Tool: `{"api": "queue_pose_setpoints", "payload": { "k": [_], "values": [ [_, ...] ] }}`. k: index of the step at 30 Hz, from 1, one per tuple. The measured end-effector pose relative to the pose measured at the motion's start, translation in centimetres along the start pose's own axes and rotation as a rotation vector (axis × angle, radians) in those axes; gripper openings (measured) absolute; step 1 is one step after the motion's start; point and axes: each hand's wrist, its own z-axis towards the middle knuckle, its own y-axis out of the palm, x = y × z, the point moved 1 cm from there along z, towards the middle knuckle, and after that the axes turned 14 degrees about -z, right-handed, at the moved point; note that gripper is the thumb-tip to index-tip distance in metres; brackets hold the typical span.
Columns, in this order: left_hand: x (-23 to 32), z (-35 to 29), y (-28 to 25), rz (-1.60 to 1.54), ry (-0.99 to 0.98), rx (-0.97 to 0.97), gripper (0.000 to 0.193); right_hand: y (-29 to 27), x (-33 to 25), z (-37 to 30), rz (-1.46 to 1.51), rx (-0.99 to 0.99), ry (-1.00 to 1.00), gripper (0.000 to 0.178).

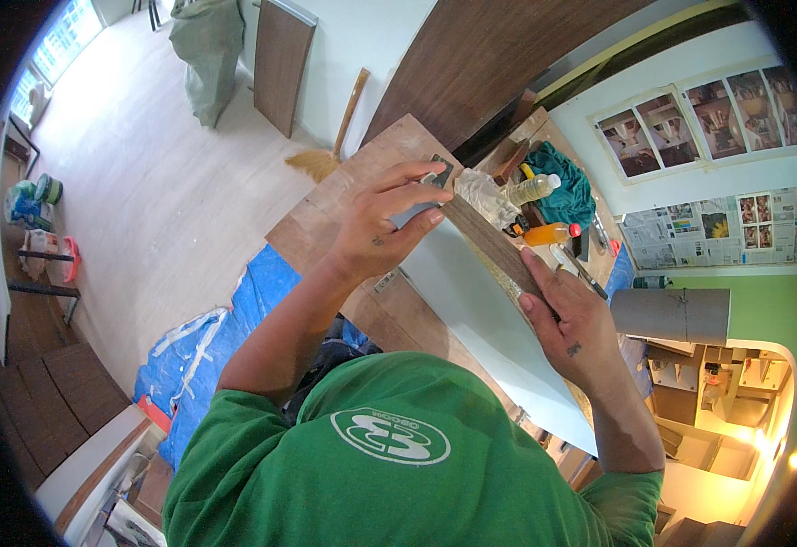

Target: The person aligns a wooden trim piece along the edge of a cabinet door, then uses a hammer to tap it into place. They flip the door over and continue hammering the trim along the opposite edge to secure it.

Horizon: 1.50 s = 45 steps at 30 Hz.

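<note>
A long board (485, 301) with a pale face and a brown wood-grain edge slants across in front of me, over a plywood work surface (325, 214). My left hand (385, 223) is closed round a small dark grey, block-like tool (441, 171) at the board's far end. Its exact kind is partly hidden by my fingers. Further along the edge, my right hand (567, 324) grips the board, thumb on one side and fingers on the other.
Beyond the board lie a clear bottle (532, 190), an orange drink bottle (551, 234) and a teal cloth (567, 187). A broom (348, 118) and a brown panel (282, 68) lean on the wall. Blue sheeting (207, 365) covers floor at left; a grey roll (672, 314) is at right.
</note>
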Motion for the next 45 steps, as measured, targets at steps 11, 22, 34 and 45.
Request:
{"api": "queue_pose_setpoints", "payload": {
  "k": [11, 22, 34, 45],
  "values": [
    [-0.09, 0.29, -0.01, -0.086, -0.004, -0.031, 0.025, -0.08, 0.03, 0.06, -0.003, -0.023, 0.010, 0.053],
    [-0.34, 0.53, -0.07, -0.025, 0.048, -0.028, 0.023, -0.07, -0.02, 0.14, 0.008, -0.055, 0.029, 0.052],
    [-0.72, 0.56, -0.15, -0.087, 0.064, -0.031, 0.020, -0.09, -0.25, 0.16, 0.012, -0.048, 0.024, 0.053],
    [-0.40, 0.64, -0.26, -0.073, 0.048, -0.031, 0.018, -0.04, -0.30, 0.40, 0.007, -0.068, 0.034, 0.052]
  ]
}}
